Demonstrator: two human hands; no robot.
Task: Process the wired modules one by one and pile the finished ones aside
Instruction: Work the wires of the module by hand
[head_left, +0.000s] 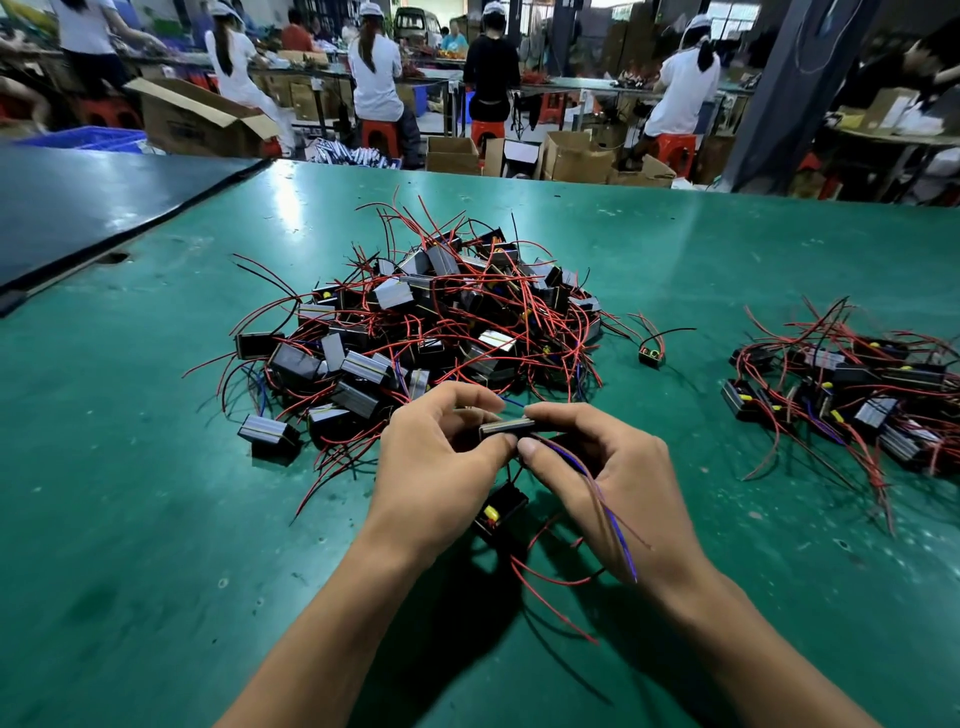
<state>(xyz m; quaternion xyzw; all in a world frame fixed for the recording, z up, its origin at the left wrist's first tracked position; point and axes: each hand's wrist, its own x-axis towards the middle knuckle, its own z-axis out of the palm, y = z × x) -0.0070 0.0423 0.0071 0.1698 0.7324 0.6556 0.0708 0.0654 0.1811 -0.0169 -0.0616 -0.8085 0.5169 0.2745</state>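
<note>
Head view: our left hand (436, 447) and right hand (602, 467) pinch one black wired module (506, 427). A large red-wired heap (431, 332) remains at the centre of the green bench (156, 467), with a smaller pile (841, 384), probably finished, at the right edge.

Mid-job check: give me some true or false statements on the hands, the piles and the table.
1. The left hand and right hand both pinch one module. True.
2. The smaller pile lies left of the big pile. False: it lies to the right.
3. A black case with a yellow part shows below the hands. True.
4. The table is red. False: it is green.
</note>
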